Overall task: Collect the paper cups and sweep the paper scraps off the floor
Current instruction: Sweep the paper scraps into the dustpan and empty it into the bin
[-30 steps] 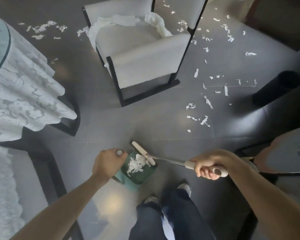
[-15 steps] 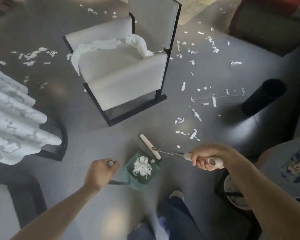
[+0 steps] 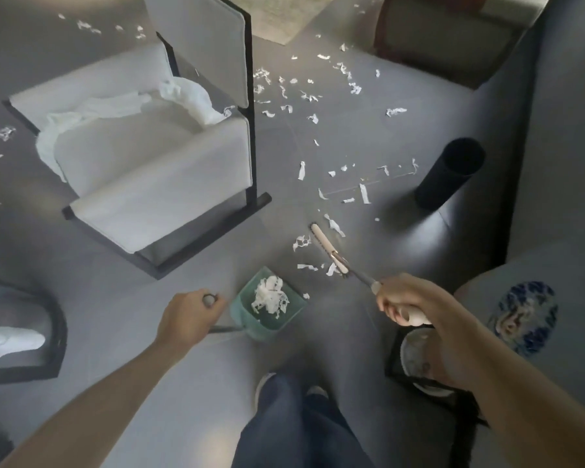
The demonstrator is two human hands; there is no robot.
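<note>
Broom (image 3: 328, 248) in R hand (image 3: 406, 304), dustpan (image 3: 267, 305) in L hand (image 3: 191, 314).

Left hand (image 3: 191, 317): grips the top of the dustpan's handle.
Dustpan (image 3: 267, 304): green, on the floor ahead of the feet, a heap of white scraps inside.
Right hand (image 3: 404, 304): grips the broom's pale handle.
Broom (image 3: 328, 248): head down on the floor, right of and beyond the dustpan, scraps (image 3: 306, 266) just beside it.
Floor (image 3: 318, 136): grey, more scraps strewn beyond.
Chair (image 3: 156, 157): white, with a white cloth on the seat.
Cylinder (image 3: 448, 177): dark, right of the scraps.
</note>
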